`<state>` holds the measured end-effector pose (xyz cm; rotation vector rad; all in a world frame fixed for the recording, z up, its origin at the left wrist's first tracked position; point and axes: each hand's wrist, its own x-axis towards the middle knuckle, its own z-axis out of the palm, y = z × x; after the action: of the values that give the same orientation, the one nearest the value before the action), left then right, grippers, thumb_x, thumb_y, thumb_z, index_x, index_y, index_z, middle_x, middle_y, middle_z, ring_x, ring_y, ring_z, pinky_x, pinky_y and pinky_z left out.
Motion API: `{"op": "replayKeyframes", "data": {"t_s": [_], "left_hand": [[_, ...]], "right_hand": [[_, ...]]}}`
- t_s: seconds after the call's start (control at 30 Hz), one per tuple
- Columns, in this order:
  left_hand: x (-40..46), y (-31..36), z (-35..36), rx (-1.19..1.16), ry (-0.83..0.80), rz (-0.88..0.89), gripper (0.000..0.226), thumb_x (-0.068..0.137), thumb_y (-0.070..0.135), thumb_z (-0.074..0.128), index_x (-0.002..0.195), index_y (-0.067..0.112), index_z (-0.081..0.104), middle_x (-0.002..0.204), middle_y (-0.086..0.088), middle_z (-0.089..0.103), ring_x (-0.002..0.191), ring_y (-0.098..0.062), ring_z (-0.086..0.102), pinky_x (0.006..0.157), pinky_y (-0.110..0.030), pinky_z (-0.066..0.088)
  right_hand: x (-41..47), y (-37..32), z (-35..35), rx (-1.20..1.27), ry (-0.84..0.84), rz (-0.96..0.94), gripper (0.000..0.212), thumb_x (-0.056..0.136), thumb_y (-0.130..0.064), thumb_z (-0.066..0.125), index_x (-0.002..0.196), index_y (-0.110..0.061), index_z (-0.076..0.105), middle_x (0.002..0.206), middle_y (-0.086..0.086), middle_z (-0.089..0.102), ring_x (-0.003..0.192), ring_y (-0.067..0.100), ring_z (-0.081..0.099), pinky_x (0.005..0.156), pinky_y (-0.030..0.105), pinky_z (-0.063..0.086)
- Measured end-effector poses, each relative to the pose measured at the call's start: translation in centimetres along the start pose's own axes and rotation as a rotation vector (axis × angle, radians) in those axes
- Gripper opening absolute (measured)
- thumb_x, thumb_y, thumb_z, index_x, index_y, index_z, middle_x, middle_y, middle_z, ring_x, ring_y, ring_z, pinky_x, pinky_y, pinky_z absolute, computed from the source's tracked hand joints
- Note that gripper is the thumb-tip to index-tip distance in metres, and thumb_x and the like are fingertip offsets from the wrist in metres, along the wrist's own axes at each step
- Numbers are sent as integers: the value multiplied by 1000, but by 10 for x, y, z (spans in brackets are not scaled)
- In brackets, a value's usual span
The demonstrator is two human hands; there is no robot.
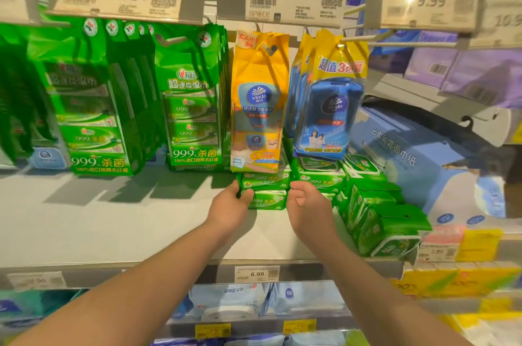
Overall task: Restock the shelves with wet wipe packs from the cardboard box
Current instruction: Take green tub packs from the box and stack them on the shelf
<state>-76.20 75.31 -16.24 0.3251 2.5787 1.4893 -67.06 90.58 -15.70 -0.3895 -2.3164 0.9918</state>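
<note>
Two green wet wipe packs (267, 190) lie stacked on the white shelf (141, 221), under a hanging yellow Vinda pack. My left hand (230, 203) grips the stack's left end, fingers wrapped around the packs. My right hand (306, 200) presses against the stack's right end with its fingers curled. More green wet wipe packs (378, 218) stand and lie piled to the right on the same shelf. The cardboard box is not in view.
Green multipacks (93, 108) hang from hooks at the left, a yellow pack (258, 102) and blue packs (329, 108) at the centre. A large blue tissue box (418, 159) sits at the right. Price tags line the shelf edge (257, 273); blue packs fill the shelf below.
</note>
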Motion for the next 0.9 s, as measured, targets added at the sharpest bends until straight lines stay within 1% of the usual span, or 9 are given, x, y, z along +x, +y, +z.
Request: {"op": "replayKeyframes", "data": {"t_s": [0.07, 0.1, 0.17, 0.23, 0.4, 0.53, 0.7, 0.8, 0.9], "left_hand": [[4, -3, -4, 40, 25, 8, 35, 100, 39, 50, 125, 17, 63, 120, -4, 68, 112, -26, 60, 86, -32, 46], [6, -2, -5, 72, 34, 15, 27, 100, 37, 50, 110, 18, 67, 107, -5, 71, 104, -27, 62, 79, -32, 45], [10, 1, -7, 135, 59, 22, 26, 101, 35, 50, 87, 18, 64, 89, -5, 70, 89, -27, 62, 69, -31, 42], [11, 4, -7, 179, 76, 16, 28, 102, 34, 49, 82, 18, 62, 83, -4, 67, 83, -26, 59, 64, -30, 38], [6, -2, -4, 106, 62, 44, 26, 102, 36, 49, 110, 22, 70, 101, -1, 74, 96, -23, 64, 76, -29, 47], [-7, 0, -8, 160, 33, 65, 41, 101, 48, 44, 133, 27, 57, 118, -1, 70, 111, -24, 62, 80, -27, 43], [-39, 4, -32, 364, 36, 8, 73, 99, 61, 31, 154, 14, 31, 152, -9, 45, 140, -26, 41, 108, -31, 33], [-64, -1, -53, 532, 121, 5, 77, 93, 71, 22, 153, 24, 33, 158, 0, 35, 149, -25, 23, 121, -46, 19], [-94, -15, -77, 595, 197, -95, 82, 87, 80, 16, 154, 35, 28, 163, 8, 21, 152, -23, 7, 121, -56, 8]], "right_hand": [[-2, -2, -2, 59, -24, 38, 33, 100, -7, 56, 132, -6, 60, 97, 9, 74, 84, 26, 67, 77, 34, 53], [-3, -3, -3, 74, -33, 37, 38, 99, -7, 56, 137, -9, 56, 88, 7, 73, 79, 24, 66, 74, 33, 53], [-4, -5, -3, 87, -41, 22, 45, 98, -5, 59, 143, -8, 51, 78, -7, 67, 75, 20, 64, 69, 12, 48], [-4, -6, -3, 96, -38, 20, 49, 97, -4, 60, 144, -6, 49, 77, -17, 62, 75, 14, 61, 68, 3, 41], [-5, 0, 0, 88, -61, 42, 50, 96, -7, 61, 144, -8, 47, 84, -16, 64, 79, 6, 62, 72, 4, 41], [-8, -2, 7, 5, -130, 115, 39, 96, -17, 62, 135, -9, 57, 106, 2, 72, 101, 22, 67, 94, 35, 51], [-16, -22, 15, -372, -405, 55, 43, 99, -44, 51, 133, -22, 63, 134, 4, 65, 125, 26, 57, 104, 37, 46], [-22, -42, 22, -466, -486, -23, 53, 100, -53, 43, 142, -24, 56, 144, 3, 59, 133, 28, 51, 109, 39, 41], [-34, -65, 36, -519, -615, -66, 63, 99, -61, 34, 148, -25, 48, 153, 3, 50, 141, 30, 43, 115, 49, 34]]}}
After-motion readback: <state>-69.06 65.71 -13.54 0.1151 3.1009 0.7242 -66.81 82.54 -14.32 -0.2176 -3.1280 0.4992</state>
